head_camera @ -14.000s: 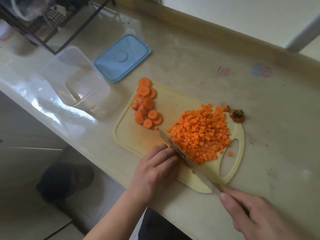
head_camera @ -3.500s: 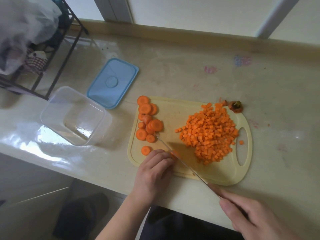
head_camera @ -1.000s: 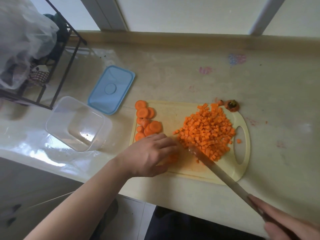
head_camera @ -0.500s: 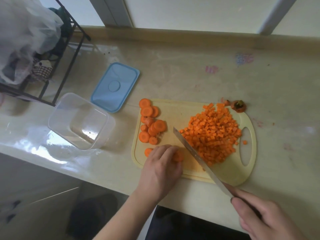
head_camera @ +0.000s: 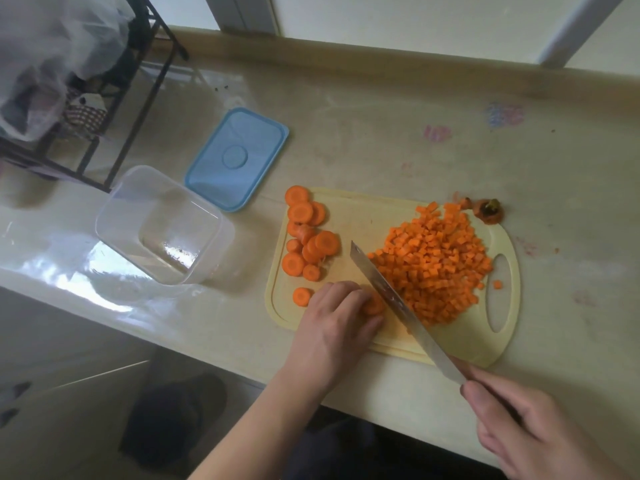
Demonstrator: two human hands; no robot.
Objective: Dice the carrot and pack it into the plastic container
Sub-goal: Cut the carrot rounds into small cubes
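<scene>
A pale yellow cutting board (head_camera: 360, 216) carries several round carrot slices (head_camera: 308, 237) on its left side and a heap of diced carrot (head_camera: 433, 268) on its right. My left hand (head_camera: 336, 323) holds a small stack of carrot slices (head_camera: 374, 304) down at the board's near edge, fingers curled over it. My right hand (head_camera: 526, 434) grips the handle of a knife (head_camera: 398, 303), whose blade lies just right of the held slices, against the diced heap. The clear plastic container (head_camera: 162, 226) stands with nothing in it, left of the board.
A blue lid (head_camera: 237, 159) lies behind the container. A carrot top (head_camera: 488, 213) sits at the board's far right corner. A black wire rack (head_camera: 114, 91) with a plastic bag stands at the far left. The counter's front edge runs just below the board.
My left hand has drawn a few slices to the board's near edge and settled on them. The knife has swung back from the right and now sits beside those slices.
</scene>
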